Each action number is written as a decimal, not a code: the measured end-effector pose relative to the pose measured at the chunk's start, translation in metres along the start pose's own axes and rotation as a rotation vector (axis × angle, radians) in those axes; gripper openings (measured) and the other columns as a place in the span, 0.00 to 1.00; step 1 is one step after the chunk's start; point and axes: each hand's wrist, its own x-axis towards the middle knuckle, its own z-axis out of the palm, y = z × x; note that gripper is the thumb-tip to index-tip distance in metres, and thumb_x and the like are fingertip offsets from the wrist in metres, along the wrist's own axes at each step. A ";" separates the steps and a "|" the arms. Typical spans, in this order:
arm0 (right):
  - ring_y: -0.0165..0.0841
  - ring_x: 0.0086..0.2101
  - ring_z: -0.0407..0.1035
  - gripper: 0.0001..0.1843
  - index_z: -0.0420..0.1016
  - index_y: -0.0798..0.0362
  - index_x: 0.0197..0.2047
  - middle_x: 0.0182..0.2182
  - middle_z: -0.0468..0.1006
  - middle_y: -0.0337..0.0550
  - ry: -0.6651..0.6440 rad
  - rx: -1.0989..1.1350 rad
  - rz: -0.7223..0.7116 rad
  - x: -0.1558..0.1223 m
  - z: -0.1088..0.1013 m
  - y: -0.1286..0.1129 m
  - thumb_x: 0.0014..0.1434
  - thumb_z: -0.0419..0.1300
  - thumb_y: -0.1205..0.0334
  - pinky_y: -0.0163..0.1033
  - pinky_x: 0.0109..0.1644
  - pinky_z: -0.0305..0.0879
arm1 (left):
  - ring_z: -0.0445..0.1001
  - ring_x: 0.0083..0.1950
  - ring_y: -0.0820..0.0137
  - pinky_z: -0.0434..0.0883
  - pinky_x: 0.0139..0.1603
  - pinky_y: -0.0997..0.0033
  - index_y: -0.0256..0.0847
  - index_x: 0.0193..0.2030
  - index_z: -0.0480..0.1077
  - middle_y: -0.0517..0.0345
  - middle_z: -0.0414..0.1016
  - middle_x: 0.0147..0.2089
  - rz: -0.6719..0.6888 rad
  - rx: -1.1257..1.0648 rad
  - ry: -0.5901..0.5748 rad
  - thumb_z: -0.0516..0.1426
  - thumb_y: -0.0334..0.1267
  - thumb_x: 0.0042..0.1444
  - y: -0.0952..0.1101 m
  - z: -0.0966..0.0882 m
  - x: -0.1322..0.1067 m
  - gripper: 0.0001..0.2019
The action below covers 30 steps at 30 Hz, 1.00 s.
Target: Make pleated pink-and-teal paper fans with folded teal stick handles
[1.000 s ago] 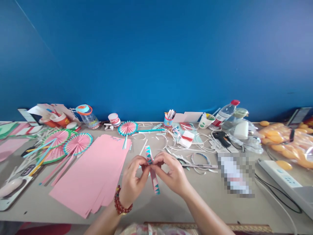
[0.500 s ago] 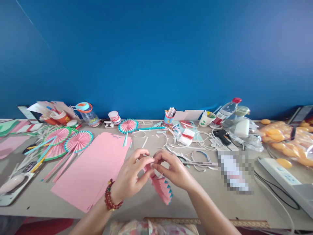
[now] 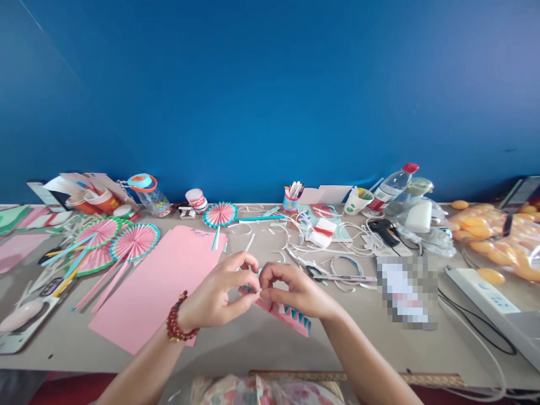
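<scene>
My left hand (image 3: 219, 295), with a red bead bracelet at the wrist, and my right hand (image 3: 295, 292) meet above the table's front middle. Both pinch one end of a pleated pink paper strip with a teal zigzag edge (image 3: 291, 318). The strip lies low and slants to the right under my right hand, which hides part of it. A stack of pink paper sheets (image 3: 156, 287) lies just left of my left hand.
Finished pink and teal paper fans (image 3: 126, 244) lie at the left, one more (image 3: 219, 215) near the wall. Scissors and paper trimmings (image 3: 329, 270), cups, a water bottle (image 3: 390, 188), a glue gun (image 3: 382, 229), a power strip (image 3: 485, 295) and a bag of orange fruit (image 3: 493, 242) fill the right.
The folded strip stood upright between my fingers, then fanned out and swung down to the right. Both hands stayed together and shifted slightly.
</scene>
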 end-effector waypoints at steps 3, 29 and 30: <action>0.28 0.30 0.72 0.09 0.74 0.52 0.34 0.32 0.76 0.37 -0.043 0.050 0.008 0.002 0.000 0.004 0.61 0.63 0.55 0.33 0.35 0.69 | 0.72 0.46 0.65 0.70 0.51 0.64 0.46 0.37 0.71 0.54 0.72 0.45 0.019 -0.116 -0.062 0.57 0.29 0.58 -0.004 -0.003 0.000 0.06; 0.33 0.40 0.69 0.05 0.72 0.50 0.35 0.36 0.77 0.39 0.250 -0.738 -0.258 -0.018 0.016 -0.022 0.63 0.59 0.68 0.50 0.65 0.50 | 0.72 0.42 0.68 0.69 0.44 0.68 0.42 0.36 0.69 0.57 0.73 0.37 -0.138 -0.230 0.100 0.58 0.29 0.62 0.008 0.019 -0.011 0.05; 0.33 0.40 0.69 0.05 0.72 0.50 0.35 0.36 0.77 0.38 0.246 -0.735 -0.255 -0.018 0.016 -0.023 0.63 0.59 0.68 0.50 0.66 0.49 | 0.72 0.42 0.68 0.69 0.44 0.68 0.42 0.36 0.69 0.57 0.73 0.37 -0.139 -0.226 0.097 0.57 0.29 0.62 0.009 0.019 -0.011 0.05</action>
